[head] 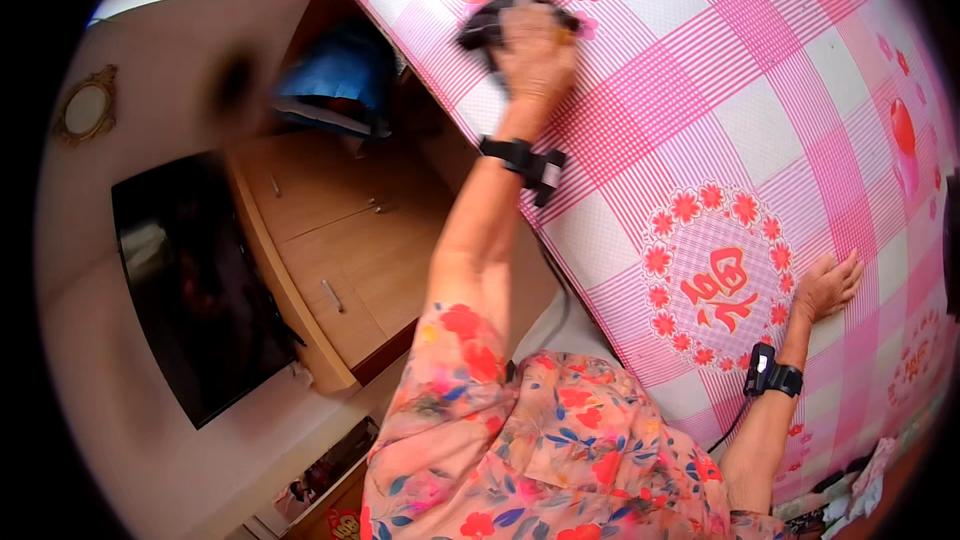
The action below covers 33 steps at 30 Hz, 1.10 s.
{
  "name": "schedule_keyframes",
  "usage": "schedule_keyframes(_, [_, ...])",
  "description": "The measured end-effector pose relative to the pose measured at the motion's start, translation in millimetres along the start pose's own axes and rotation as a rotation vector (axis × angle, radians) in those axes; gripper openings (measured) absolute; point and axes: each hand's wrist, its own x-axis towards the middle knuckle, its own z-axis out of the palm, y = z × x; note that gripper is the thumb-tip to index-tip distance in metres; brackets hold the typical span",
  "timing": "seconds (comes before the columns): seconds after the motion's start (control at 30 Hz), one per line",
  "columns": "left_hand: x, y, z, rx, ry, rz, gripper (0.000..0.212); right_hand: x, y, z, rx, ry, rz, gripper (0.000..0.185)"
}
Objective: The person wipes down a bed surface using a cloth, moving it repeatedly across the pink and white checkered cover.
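Observation:
A pink and white checked plastic tablecloth (pixel 660 112) with flower prints covers the large surface before me. Near its far left edge, my left hand (pixel 536 56) presses on a dark cloth (pixel 484 26) with a yellowish part; hand and cloth are blurred. My right hand (pixel 829 286) rests on the tablecloth at the right, beside a printed ring of red flowers, with its fingers somewhat apart and nothing visible in it. Each wrist wears a black strap with a small device.
Left of the covered surface stand a wooden cabinet (pixel 337 240) with metal handles, a black television (pixel 202 285) and a blue bag-like item (pixel 341 79). A small ornate frame (pixel 86 109) hangs on the wall. Crumpled fabrics (pixel 862 484) lie at the lower right edge.

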Motion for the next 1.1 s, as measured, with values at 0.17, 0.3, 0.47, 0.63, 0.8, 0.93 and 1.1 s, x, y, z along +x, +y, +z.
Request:
schedule_keyframes(0.17, [-62.7,171.5,-93.1,-0.563,-0.507,0.555,0.049,-0.1,16.5,14.5,-0.054,0.018,0.002,0.051])
schedule_keyframes(0.3, [-134.6,133.1,-92.5,-0.701,-0.569,0.655,0.058,-2.4,14.3,12.5,-0.025,0.037,-0.024,0.052])
schedule_keyframes(0.47, [-59.9,-16.7,-60.4,-0.130,-0.313,0.112,0.065,-5.0,21.1,17.8,-0.028,0.044,-0.039,0.053])
schedule_keyframes(0.63, [3.6,-82.6,-18.3,-0.086,-0.281,-0.432,0.067,-3.0,10.6,7.2,-0.048,-0.002,-0.007,0.052])
schedule_keyframes(0.8, [-6.5,-1.0,-9.5,-0.123,-0.204,-0.037,0.064,-1.1,13.4,9.7,-0.031,0.049,-0.035,0.049])
schedule_keyframes(0.93, [-51.4,114.6,-53.4,-0.394,-0.390,0.325,0.062,-3.1,10.3,9.9,-0.012,0.067,-0.008,0.050])
schedule_keyframes(1.1, [-139.3,156.2,-100.4,-0.582,-0.531,0.607,0.067,-0.3,-6.7,-1.6,-0.008,0.014,0.040,0.052])
